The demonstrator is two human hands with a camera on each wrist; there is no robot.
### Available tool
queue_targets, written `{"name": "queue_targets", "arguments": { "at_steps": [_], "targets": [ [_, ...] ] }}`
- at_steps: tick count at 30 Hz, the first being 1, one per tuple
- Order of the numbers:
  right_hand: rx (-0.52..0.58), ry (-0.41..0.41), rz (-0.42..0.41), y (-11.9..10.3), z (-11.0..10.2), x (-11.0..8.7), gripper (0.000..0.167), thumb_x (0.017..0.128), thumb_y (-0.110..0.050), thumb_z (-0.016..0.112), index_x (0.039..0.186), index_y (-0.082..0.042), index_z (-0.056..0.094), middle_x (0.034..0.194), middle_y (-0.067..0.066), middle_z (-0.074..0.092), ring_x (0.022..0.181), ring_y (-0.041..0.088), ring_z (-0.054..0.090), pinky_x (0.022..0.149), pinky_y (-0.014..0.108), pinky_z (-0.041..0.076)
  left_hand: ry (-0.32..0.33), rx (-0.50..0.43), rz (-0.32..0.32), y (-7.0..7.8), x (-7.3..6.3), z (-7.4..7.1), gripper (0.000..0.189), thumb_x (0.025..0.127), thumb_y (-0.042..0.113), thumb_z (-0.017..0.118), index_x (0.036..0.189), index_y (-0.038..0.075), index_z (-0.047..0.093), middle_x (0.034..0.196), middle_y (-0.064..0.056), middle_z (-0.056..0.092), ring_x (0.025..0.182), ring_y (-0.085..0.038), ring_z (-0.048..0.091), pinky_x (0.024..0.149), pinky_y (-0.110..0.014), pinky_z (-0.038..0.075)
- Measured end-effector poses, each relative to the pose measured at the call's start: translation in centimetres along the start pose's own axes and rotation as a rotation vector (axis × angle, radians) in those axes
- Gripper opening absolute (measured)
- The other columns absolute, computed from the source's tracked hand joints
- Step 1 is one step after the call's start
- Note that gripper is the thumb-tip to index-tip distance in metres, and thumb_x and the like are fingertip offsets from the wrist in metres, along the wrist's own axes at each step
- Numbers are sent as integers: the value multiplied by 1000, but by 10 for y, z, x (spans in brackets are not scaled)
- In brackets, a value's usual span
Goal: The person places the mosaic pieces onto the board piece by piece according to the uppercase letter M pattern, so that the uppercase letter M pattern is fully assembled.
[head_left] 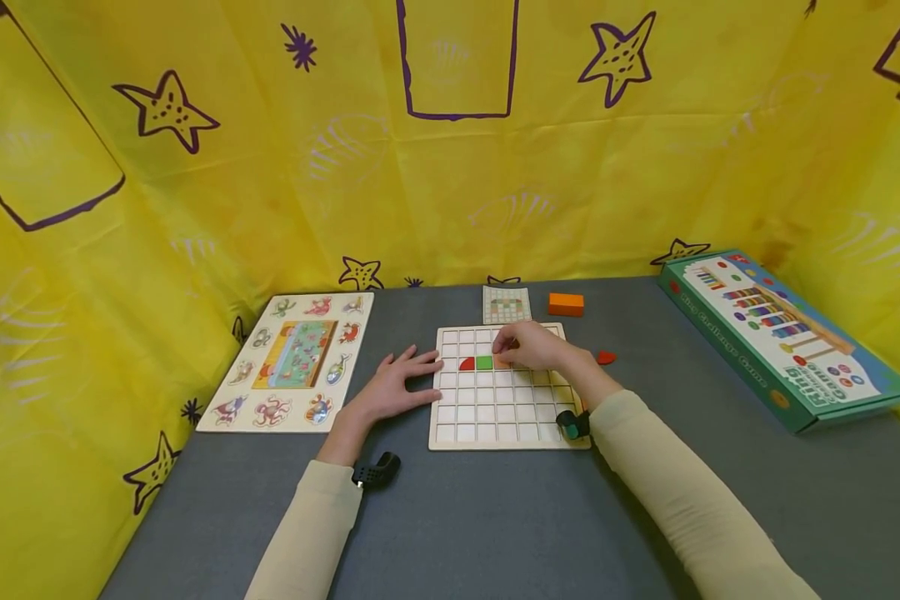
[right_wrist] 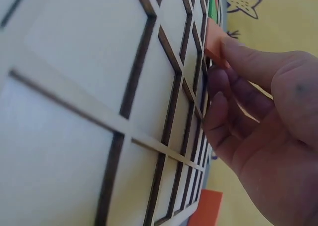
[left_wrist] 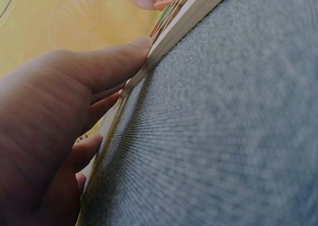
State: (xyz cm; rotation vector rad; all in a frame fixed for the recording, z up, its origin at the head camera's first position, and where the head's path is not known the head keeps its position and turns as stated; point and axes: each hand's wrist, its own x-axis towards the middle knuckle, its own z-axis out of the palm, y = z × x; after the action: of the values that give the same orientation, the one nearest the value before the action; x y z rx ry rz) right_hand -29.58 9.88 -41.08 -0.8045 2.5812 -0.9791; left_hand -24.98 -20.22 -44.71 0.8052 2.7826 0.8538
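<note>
A wooden grid board (head_left: 466, 432) lies flat on the grey table. In one of its rows sit a red rounded tile (head_left: 467, 364) and, beside it, a green square tile (head_left: 483, 363). My right hand (head_left: 528, 346) pinches an orange tile (right_wrist: 214, 39) between thumb and fingers, right of the green one; the tile stands tilted at the grid, and whether it touches the cell's bottom I cannot tell. With fingers spread and nearly straight, my left hand (head_left: 396, 387) touches the board's left edge; the left wrist view shows the thumb (left_wrist: 121, 62) against that edge.
Behind the board are a small pattern card (head_left: 506, 305) and an orange block (head_left: 566, 304). A red piece (head_left: 607, 357) lies right of the board, near my right forearm. A sea-animal picture board (head_left: 352, 333) is at left, a green game box (head_left: 780, 342) at right. Yellow cloth (head_left: 435, 192) hangs behind.
</note>
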Motion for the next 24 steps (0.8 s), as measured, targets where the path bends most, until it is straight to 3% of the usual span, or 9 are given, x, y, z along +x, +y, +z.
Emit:
{"name": "queue_targets", "arguments": {
  "at_steps": [11, 20, 24],
  "targets": [
    [-25, -15, 29, 4, -17, -19, 20, 99, -8, 65, 116, -1, 70, 110, 9, 69, 100, 27, 64, 91, 42, 52, 0, 0, 2, -1, 1, 1, 61, 93, 36, 74, 146, 11, 57, 157, -5, 42, 151, -36, 17, 117, -62, 4],
    [-8, 9, 64, 20, -35, -45, 23, 98, -12, 68, 119, -1, 69, 110, 9, 67, 101, 28, 63, 88, 43, 53, 7, -2, 6, -2, 0, 2, 60, 93, 35, 74, 145, 11, 58, 156, -7, 43, 151, -37, 17, 117, -63, 4],
    [-31, 19, 40, 31, -41, -57, 22, 98, -10, 68, 117, 2, 69, 107, 8, 68, 97, 27, 63, 85, 43, 53, 9, -6, 1, -2, 0, 2, 60, 93, 36, 74, 145, 11, 58, 156, -7, 44, 151, -37, 17, 117, -63, 4]
  ]
}}
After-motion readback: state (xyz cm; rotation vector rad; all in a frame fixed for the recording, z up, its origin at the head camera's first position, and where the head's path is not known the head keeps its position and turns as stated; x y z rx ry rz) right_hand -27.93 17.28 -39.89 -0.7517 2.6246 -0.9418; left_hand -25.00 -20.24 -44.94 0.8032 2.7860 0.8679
